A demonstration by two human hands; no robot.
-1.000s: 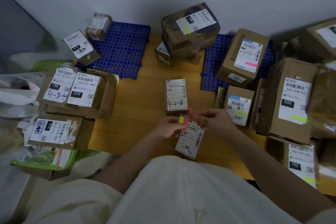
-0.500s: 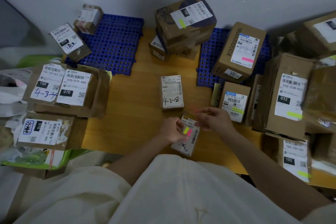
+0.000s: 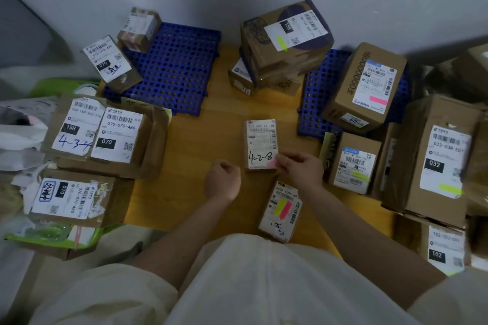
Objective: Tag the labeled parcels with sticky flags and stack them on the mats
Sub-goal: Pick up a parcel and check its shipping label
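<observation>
Right hand pinches a pink flag against the lower right corner of the small parcel marked 4-2-8, mid-table. Left hand hovers just beside it, fingers curled, holding nothing. A nearer parcel carries yellow and pink flags

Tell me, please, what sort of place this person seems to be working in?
Probably a small parcel sorting or pickup point: cardboard parcels with barcoded shipping labels, blue plastic floor mats for stacking, and handwritten shelf-style codes.
</observation>
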